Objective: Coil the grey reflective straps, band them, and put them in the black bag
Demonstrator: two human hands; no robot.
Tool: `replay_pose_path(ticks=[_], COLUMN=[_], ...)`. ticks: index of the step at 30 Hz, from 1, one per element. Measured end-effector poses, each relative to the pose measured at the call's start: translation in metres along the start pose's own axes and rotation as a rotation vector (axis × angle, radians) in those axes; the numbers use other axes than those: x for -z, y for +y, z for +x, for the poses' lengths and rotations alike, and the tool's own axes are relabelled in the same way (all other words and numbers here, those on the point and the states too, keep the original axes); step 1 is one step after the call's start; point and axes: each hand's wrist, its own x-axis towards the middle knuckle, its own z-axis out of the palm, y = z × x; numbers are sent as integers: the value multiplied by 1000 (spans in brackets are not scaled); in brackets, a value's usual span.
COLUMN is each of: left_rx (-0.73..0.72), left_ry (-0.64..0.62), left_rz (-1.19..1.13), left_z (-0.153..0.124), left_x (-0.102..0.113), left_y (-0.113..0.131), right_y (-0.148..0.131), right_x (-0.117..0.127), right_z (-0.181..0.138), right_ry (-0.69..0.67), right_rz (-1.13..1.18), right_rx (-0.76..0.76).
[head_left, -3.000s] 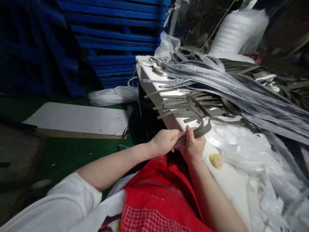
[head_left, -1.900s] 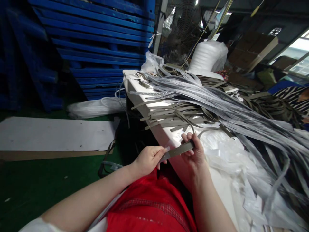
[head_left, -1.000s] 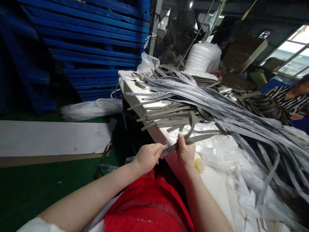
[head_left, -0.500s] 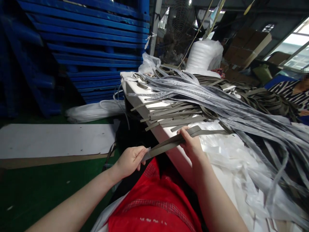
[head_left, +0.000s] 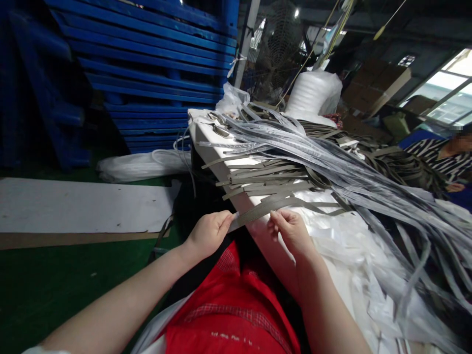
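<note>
My left hand (head_left: 211, 232) is closed on the near end of a flat grey-brown strap (head_left: 260, 210), where a short pale, see-through piece covers the strap's end. The strap runs up to the right over the table edge. My right hand (head_left: 289, 230) is just below the strap's middle, thumb and fingertips drawn together in a pinch. Whether those fingertips hold anything is too small to tell. Beyond the hands, more flat straps (head_left: 263, 178) lie in a layered row, their ends jutting past the table edge.
Long clear plastic sleeves (head_left: 313, 147) stretch across the white table (head_left: 208, 143). Crumpled white plastic film (head_left: 354, 241) lies at right. A wrapped white roll (head_left: 313, 93) stands behind. Stacked blue pallets (head_left: 158, 64) rise at back left. A person in a striped top (head_left: 429, 152) sits far right.
My right hand has come off the top of the strap and moved slightly down below it. My left hand, still gripping the strap end, has shifted up and right. The view has tilted slightly.
</note>
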Motion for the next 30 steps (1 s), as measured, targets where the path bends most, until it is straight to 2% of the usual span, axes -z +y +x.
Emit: replay_pose_path(ticks=[4,7,11,14,16,20,25,27,30], left_rx=[38,89,191,287,316,311,191,154,129], left_ry=[-11,-71,-136,-176,-225,-306,-284,-261,-235], left_rz=[-53,-151,-328,-459,-497,-458,-343,-299,-237], left_z=[-4,-7,-10,-12,-13,-15,-13,-9,-2], left_x=[9,14,15,13,10,5,0,-1,-5], left_y=[2,2,0,1,3,6,5,4,4], right_y=[8,20,36,44,43,34,33,34,35], right_x=[-7,-11,-14,-13,-13,-20,-27,-30,-43], right_z=[5,11,15,13,10,9,20,20,11], right_ry=[21,72,144,29,-43,12,185,164,41], right_rz=[61,142,446,631,674,570,341,245,110], right_rx=[-38,-50,-153,-256,-220,-110,-59,-33,28])
